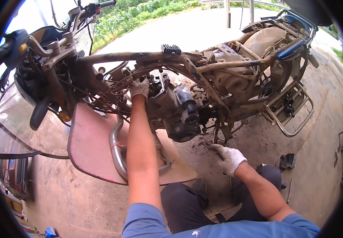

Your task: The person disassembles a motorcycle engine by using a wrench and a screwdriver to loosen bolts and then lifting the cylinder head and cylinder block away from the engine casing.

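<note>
The gloved left hand (140, 88) reaches the engine (164, 104) top; what its fingers do is hidden. Grimy, finned, dark-cased lower down, the engine sits beneath the motorcycle frame (119, 58). I cannot tell whether the gloved right hand (229, 158) grasps anything.

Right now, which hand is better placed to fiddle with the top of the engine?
Probably the left hand: it is up beside the top of the engine, arm stretched out. The right hand is lower, away from the top.
</note>
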Tool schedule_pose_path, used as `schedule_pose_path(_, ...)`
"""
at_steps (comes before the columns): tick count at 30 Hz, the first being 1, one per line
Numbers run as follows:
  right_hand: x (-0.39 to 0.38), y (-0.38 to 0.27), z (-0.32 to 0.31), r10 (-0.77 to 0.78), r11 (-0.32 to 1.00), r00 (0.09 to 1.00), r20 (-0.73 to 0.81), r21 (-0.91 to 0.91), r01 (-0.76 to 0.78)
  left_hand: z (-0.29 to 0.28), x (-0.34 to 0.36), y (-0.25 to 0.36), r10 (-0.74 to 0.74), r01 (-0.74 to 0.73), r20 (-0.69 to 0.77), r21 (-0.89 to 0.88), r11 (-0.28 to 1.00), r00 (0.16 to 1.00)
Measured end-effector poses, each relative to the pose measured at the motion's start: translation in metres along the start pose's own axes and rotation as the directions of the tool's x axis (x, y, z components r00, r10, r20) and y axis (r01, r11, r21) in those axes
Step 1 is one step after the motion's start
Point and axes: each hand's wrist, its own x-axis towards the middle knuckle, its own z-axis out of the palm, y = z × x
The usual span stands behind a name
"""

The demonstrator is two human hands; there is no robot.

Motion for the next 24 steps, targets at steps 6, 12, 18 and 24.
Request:
schedule_pose_path(6, -0.001, -0.001, 0.003, -0.034, 0.999, 0.999, 0.003, 0.006, 0.034, 0.005, -0.002, -0.006, 0.137, -0.1, 0.071, -0.378, 0.92, 0.988)
schedule_pose_path(12, -0.002, 0.0, 0.012, -0.073, 0.995, 0.996, 0.044, -0.059, 0.075, 0.006, -0.004, 0.009, 0.05, -0.052, -0.014, -0.136, 0.989, 0.999)
schedule_pose_path(18, -0.005, -0.01, 0.012, -0.096, 0.995, 0.992, 0.083, -0.031, 0.099, -0.007, 0.007, -0.011, -0.062, 0.046, -0.113, -0.142, 0.989, 0.992)
schedule_pose_path(24, -0.009, -0.004, 0.015, -0.085, 0.996, 0.995, 0.059, -0.017, 0.086, 0.002, -0.002, -0.005, -0.029, 0.11, 0.142, -0.607, 0.787, 0.989)
